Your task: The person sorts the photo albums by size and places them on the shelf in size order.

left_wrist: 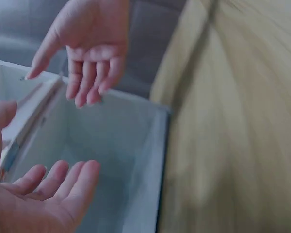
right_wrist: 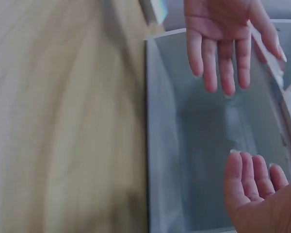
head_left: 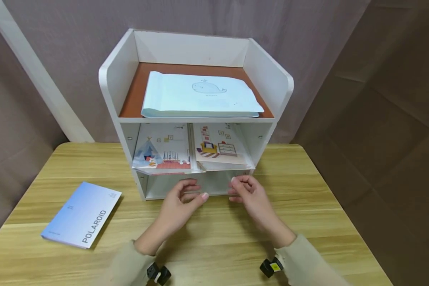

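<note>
In the head view, my left hand (head_left: 178, 204) and right hand (head_left: 254, 200) hover before the bottom compartment of a small white shelf (head_left: 264, 139). Both are apart from each other, fingers relaxed and slightly bent, with nothing in them. The wrist views show the palms facing each other. Just above, two illustrated books or albums lie side by side on the middle shelf: one with a blue tent (head_left: 164, 153), the other with a yellow armchair (head_left: 219, 147). On the brown top board rests a pale blue booklet with a whale drawing (head_left: 203, 93).
A blue-and-white album marked POLAROID (head_left: 84, 214) lies flat on the wooden table (head_left: 214, 246), left of the shelf. Behind hangs a greyish-mauve cloth (head_left: 200, 16), with a brown one (head_left: 386, 119) at the right.
</note>
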`<state>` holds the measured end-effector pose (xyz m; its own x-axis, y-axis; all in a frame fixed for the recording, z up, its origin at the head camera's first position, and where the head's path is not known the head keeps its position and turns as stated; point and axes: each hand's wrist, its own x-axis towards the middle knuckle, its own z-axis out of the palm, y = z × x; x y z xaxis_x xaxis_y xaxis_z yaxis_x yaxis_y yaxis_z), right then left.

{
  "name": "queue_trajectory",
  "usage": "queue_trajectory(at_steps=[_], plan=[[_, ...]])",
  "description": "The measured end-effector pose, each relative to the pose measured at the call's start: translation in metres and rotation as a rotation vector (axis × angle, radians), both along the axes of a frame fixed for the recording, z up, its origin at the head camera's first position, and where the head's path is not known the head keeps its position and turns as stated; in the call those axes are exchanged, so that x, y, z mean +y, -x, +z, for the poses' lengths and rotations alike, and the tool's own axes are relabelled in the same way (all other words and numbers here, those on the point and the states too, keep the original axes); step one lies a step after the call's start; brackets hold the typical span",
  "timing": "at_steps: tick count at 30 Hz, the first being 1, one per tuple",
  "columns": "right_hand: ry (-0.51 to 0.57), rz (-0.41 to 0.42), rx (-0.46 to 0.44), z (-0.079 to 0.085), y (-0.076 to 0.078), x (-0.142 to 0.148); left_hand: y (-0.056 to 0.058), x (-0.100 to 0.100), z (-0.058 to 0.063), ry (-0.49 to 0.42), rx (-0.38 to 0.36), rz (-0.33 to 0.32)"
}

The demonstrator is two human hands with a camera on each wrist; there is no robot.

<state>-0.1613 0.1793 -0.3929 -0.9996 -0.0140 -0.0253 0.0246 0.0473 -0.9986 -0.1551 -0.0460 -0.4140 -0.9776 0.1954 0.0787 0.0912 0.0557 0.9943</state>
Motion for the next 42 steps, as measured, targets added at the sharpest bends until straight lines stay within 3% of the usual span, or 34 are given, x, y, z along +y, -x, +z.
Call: queue_trajectory(at_steps=[5, 9, 15, 22, 27, 32, 42], plan=[[-0.089, 0.095, 0.001, -0.014, -0.002, -0.007, -0.01, -0.025, -0.01, 0.11, 0.001, -0.002], [-0.133, 0.141, -0.001, -0.023, -0.003, -0.015, -0.017, -0.045, -0.015, 0.126, -0.004, -0.012], [-0.17, 0.223, -0.016, -0.031, -0.001, -0.032, -0.026, -0.076, -0.022, 0.152, -0.003, 0.032], [-0.178, 0.311, -0.041, -0.039, -0.004, -0.057, -0.034, -0.106, -0.026, 0.213, 0.065, 0.076], [-0.167, 0.363, -0.078, -0.047, -0.006, -0.076, -0.043, -0.131, -0.023, 0.331, 0.105, 0.149], [-0.131, 0.379, -0.138, -0.05, -0.009, -0.098, -0.047, -0.156, -0.019, 0.449, 0.131, 0.266], [-0.056, 0.377, -0.229, -0.053, -0.01, -0.157, -0.035, -0.203, -0.018, 0.673, 0.193, 0.488]])
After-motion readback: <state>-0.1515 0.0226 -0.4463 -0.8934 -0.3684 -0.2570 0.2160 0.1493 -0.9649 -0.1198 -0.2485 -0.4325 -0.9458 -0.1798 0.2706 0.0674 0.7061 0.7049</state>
